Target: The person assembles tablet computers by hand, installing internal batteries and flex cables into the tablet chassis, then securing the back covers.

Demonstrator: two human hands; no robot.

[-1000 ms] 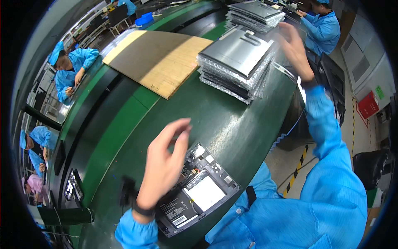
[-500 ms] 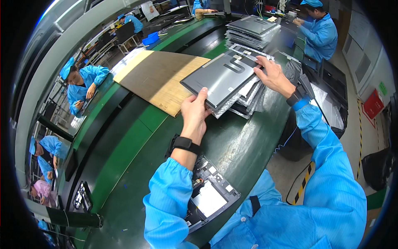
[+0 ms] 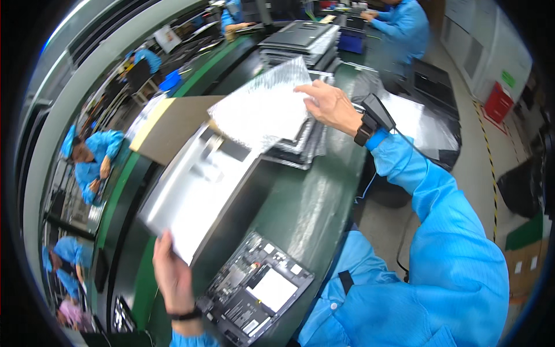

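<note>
My left hand (image 3: 173,274) grips the near corner of a flat laptop lid panel (image 3: 193,194), which is tilted and shines with glare. At the upper middle, my right hand (image 3: 332,107) has its fingers closed on the edge of a translucent silvery packing sheet (image 3: 263,107). That sheet is raised over a stack of wrapped panels (image 3: 303,147), and it covers part of the stack. Below the lid panel lies an opened laptop base (image 3: 260,292) with its circuit board and battery exposed. Motion blurs the lid panel and my left hand.
A brown board (image 3: 173,124) lies on the green bench (image 3: 289,214) behind the lid panel. Another panel stack (image 3: 300,37) stands farther back. Co-workers in blue sit at the left, and one (image 3: 404,26) is at the back right. Black cases (image 3: 433,87) stand beside the bench.
The lid panel has come off the stack, moving left and nearer in my left hand. My right hand has let go of it and now lifts the packing sheet. The view has turned right.
</note>
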